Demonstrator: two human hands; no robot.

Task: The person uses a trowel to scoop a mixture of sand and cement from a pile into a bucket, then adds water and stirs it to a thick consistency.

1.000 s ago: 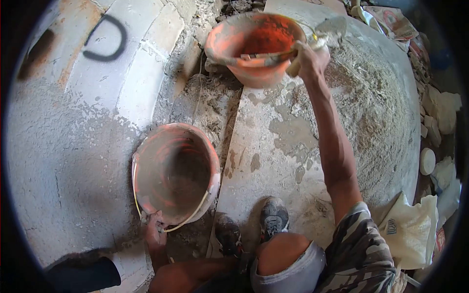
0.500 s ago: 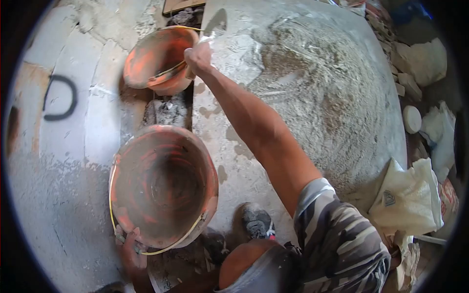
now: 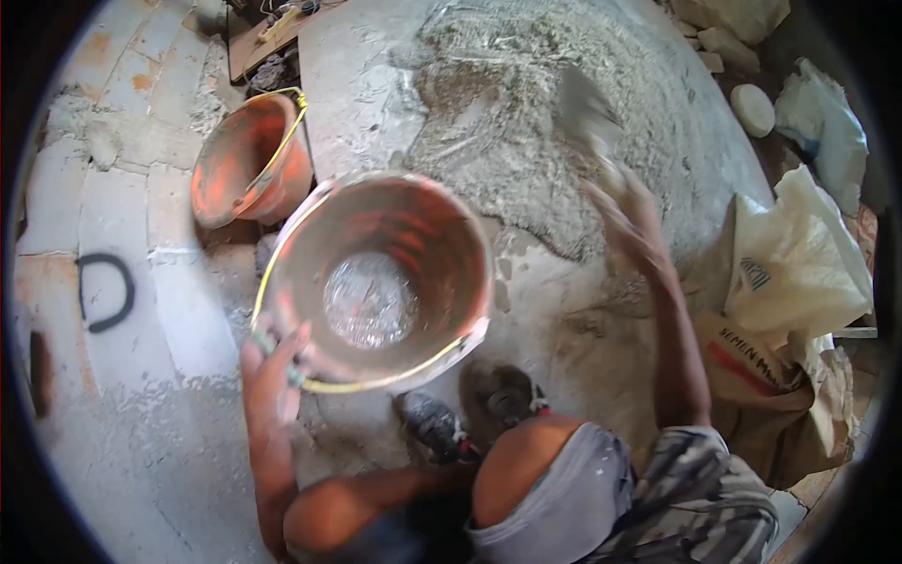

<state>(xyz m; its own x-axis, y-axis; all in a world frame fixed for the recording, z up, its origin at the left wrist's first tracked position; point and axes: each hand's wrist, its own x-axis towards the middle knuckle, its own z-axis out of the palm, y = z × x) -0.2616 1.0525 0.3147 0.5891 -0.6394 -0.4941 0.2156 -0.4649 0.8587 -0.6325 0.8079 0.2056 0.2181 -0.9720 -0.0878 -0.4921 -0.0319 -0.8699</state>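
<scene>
My left hand [image 3: 268, 368] is closed on the near rim of a large orange bucket [image 3: 446, 244], its thumb over the edge. The bucket is caked with grey residue and tilted so its inside faces me; a shiny wet patch shows at its bottom. A yellow handle [image 3: 376, 383] hangs along the near side. In my right hand [image 3: 628, 218] is a trowel [image 3: 587, 111], its blade blurred by motion above a spread heap of grey mortar [image 3: 526, 169].
A smaller orange bucket [image 3: 272, 193] leans at the left. Crumpled white sacks [image 3: 799, 254] and a brown paper cement bag [image 3: 752, 376] lie at the right, near a round white object [image 3: 753, 111]. My shoes [image 3: 434, 423] are just below the large bucket.
My right hand has swung the trowel from the smaller bucket rightward over the mortar. The large bucket has moved up and right with my left hand, and the view has shifted.
</scene>
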